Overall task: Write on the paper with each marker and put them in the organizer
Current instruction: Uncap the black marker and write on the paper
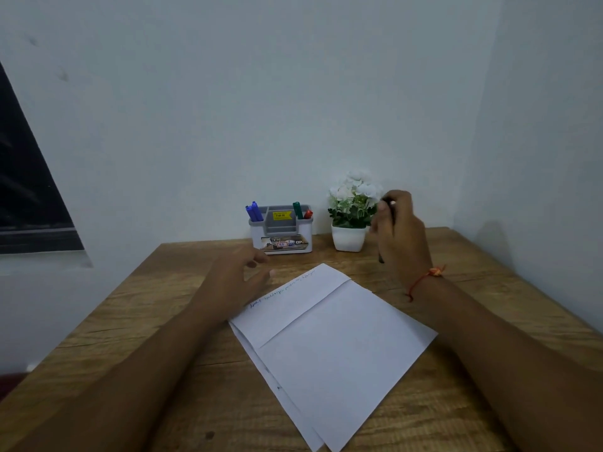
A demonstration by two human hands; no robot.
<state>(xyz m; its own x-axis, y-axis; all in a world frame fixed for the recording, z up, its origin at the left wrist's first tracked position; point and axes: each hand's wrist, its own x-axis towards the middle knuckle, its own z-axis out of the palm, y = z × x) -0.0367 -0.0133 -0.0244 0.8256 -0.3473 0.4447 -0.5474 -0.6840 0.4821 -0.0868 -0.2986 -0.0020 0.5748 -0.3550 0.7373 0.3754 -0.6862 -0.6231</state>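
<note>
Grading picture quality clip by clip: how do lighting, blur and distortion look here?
Head view: dim, bluish light with no glare; a soft shadow on the right wall; the left hand and the right hand, gripping a dark marker, are motion-blurred; faint writing on the white paper sheet is unreadable; wide-angle stretch splays the edges of the brown wooden table.

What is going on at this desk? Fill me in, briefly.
A person is working through markers at a wooden table. The right hand grips a dark marker, raised beside the flower pot. The left hand is spread open at the upper left edge of the paper, which carries one line of writing along its top. In the organizer stand blue markers on the left, and a green marker and a red marker on the right.
</note>
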